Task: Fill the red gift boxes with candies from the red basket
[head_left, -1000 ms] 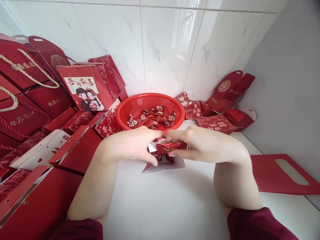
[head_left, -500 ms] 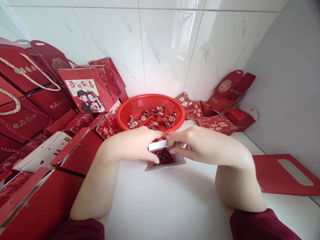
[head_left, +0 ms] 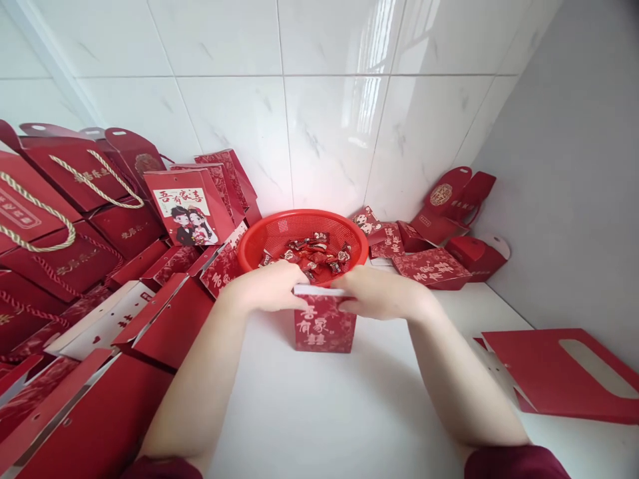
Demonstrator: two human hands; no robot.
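Note:
A small red gift box [head_left: 325, 327] with pale printed characters stands upright on the white table in front of me. My left hand [head_left: 277, 285] pinches its upper left corner, thumb on the near face and fingers behind. On the upper right corner, my right hand [head_left: 377, 291] grips in the same way. A white folded edge shows along the box top between the hands. Whatever is inside the box is hidden. Just behind stands a red plastic basket [head_left: 303, 216] holding several red-wrapped candies [head_left: 319, 249].
Many red boxes and bags with rope handles [head_left: 94, 176] crowd the left side. More red boxes [head_left: 432, 266] stand at the back right. A flat red bag with an oval cut-out [head_left: 544, 369] lies at the right. Behind is a white tiled wall [head_left: 329, 140].
The near flap, earlier spread with red contents visible, is now raised, and the box's printed front faces me. Both hands have moved onto its top corners. The view has tilted up.

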